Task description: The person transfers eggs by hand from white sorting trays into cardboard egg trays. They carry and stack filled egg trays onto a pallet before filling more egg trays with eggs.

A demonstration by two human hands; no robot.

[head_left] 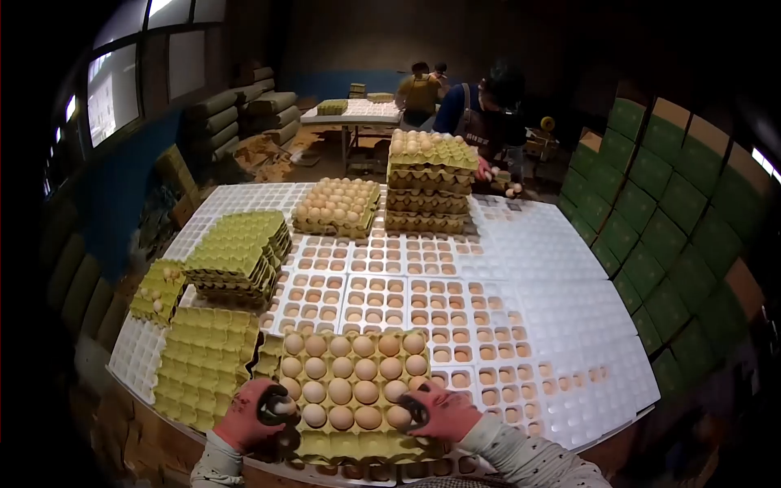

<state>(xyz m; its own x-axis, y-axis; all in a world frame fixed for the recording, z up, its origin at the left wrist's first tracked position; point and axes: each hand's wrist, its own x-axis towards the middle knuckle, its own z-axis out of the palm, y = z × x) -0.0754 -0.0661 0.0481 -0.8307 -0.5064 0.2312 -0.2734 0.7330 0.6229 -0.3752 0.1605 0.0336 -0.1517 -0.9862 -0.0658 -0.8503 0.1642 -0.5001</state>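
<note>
In front of me a yellow-green pulp egg tray (342, 446) holds several rows of pale brown eggs (341, 391), its near row of cups bare. My left hand (254, 413), in a pink glove with dark fingertips, is curled round an egg (281, 405) at the tray's left side. At the right side my right hand (443, 411), gloved alike, has its fingers closed about an egg (399, 417) near the tray's corner; part of the grip is hidden. An egg-free tray (207, 362) lies to the left.
White plastic egg holders (561, 350) cover the table, many with eggs in them. Farther back stand a tall stack of egg trays (429, 191), a filled tray (335, 207) and stacked trays (236, 248). Green boxes (667, 211) line the right; a co-worker (480, 106) bends over the far edge.
</note>
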